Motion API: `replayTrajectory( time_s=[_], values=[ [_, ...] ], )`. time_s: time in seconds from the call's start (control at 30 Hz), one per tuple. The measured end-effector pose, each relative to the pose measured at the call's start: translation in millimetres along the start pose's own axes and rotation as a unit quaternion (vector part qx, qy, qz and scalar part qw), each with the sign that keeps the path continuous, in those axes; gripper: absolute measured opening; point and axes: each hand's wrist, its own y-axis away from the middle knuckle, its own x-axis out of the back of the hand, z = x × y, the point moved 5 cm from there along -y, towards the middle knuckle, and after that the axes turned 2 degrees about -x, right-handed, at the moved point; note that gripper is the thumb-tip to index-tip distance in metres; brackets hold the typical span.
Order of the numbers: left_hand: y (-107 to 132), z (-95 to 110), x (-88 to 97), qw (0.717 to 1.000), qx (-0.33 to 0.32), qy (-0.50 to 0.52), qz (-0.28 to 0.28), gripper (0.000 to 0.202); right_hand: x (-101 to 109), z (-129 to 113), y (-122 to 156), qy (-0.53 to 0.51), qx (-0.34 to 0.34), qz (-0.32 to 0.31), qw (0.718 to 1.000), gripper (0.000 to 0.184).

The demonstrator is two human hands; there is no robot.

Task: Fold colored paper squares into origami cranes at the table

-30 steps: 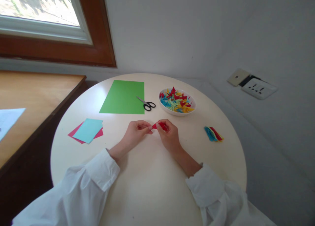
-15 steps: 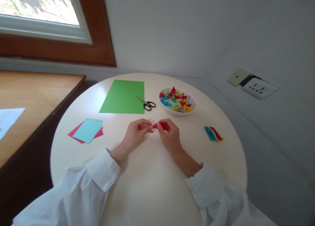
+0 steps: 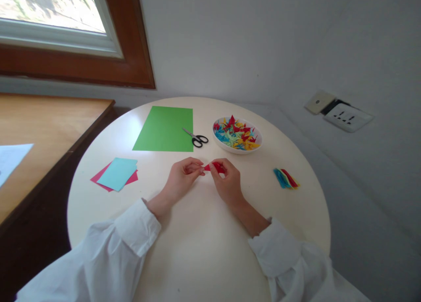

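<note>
My left hand (image 3: 183,177) and my right hand (image 3: 226,180) meet over the middle of a round white table (image 3: 197,249). Both pinch a small folded piece of red paper (image 3: 213,166) between fingertips. The left fingers grip its left tip; the right fingers curl around the rest and hide part of it. Just beyond the hands lie black-handled scissors (image 3: 196,138) and a white bowl (image 3: 237,136) filled with several small folded paper pieces in red, blue, yellow and green.
A green sheet (image 3: 165,129) lies at the table's back left. A light blue sheet on a red one (image 3: 115,174) lies to the left. A small stack of coloured strips (image 3: 285,178) lies to the right. A wooden desk (image 3: 39,135) adjoins the left side.
Almost nothing has moved. The fingers of both hands have shifted slightly on the red paper, which stays in the same place.
</note>
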Motion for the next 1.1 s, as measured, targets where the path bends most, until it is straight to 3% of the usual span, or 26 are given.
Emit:
replayTrajectory(
  time_s=[0.33, 0.6, 0.8, 1.1],
  values=[
    [1, 3, -2.3, 1.000, 0.003, -0.018, -0.005, 0.023, 2, 1, -1, 0.000, 0.009, 0.008, 1.000, 0.006],
    [1, -10, -10.9, 0.995, 0.031, -0.035, -0.090, 0.029, -2, -1, 1, -0.023, 0.015, -0.022, 0.999, 0.005],
    [2, -10, -9.8, 0.996, 0.034, -0.016, -0.079, 0.026, -1, -2, 1, -0.018, 0.016, -0.021, 0.999, 0.006],
    [3, -11, -8.9, 0.995, 0.003, -0.065, -0.081, 0.024, -1, -3, 1, -0.002, 0.032, -0.007, 0.999, 0.006]
  ],
)
